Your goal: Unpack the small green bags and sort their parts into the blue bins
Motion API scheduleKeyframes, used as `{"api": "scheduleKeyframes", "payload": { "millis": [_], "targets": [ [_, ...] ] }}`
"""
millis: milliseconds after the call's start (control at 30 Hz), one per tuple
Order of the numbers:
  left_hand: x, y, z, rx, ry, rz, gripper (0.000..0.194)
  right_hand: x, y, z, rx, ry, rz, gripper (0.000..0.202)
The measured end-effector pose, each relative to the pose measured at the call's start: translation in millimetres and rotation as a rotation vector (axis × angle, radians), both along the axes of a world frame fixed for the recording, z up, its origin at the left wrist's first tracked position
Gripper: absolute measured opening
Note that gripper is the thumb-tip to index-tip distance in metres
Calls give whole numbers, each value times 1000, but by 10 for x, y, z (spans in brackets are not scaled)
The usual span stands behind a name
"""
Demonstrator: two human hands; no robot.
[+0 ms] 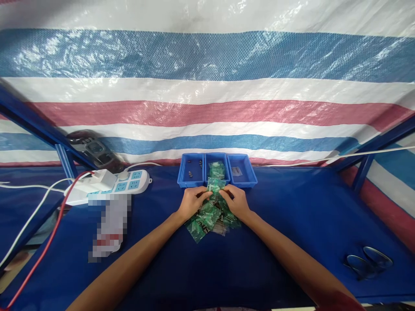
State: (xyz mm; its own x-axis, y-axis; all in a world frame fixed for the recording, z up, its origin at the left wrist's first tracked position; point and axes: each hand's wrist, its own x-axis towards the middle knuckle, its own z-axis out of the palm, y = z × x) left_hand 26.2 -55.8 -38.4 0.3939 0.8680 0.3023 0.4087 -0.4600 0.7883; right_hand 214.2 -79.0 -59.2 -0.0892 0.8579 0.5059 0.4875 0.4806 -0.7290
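Note:
Between them, my left hand (193, 202) and my right hand (237, 201) pinch the two sides of a small clear plastic packet with green contents (215, 185). Both hands are closed, thumbs towards each other. Below the packet lies a pile of similar green packets (209, 214) on the blue table, with a greyish packet (220, 228) at its lower edge. Just beyond my hands stand three blue bins: the left bin (182, 170) has a few small metal parts, the middle bin (216, 156) holds green packets, and the right bin (249, 172) has a small clear packet.
At the left is a white power strip (142, 183) with plugs, a white cable and a red cable (58, 220). A blurred-out pale item (112, 224) lies below it. Eyeglasses (368, 262) rest at the right. A striped tarp (207, 112) hangs behind the table.

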Motion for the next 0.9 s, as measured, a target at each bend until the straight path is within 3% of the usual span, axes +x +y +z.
{"api": "scheduleKeyframes", "payload": {
  "millis": [267, 667, 900],
  "targets": [
    [8, -23, 0, 65, -13, -38, 36, -8, -13, 9, -47, -43, 59, 32],
    [10, 25, -35, -17, 15, -21, 31, -5, 14, 32, -11, -39, 48, 34],
    [45, 50, 87, -98, -10, -57, 33, -13, 46, 164, -21, -7, 15, 35]
  ]
}}
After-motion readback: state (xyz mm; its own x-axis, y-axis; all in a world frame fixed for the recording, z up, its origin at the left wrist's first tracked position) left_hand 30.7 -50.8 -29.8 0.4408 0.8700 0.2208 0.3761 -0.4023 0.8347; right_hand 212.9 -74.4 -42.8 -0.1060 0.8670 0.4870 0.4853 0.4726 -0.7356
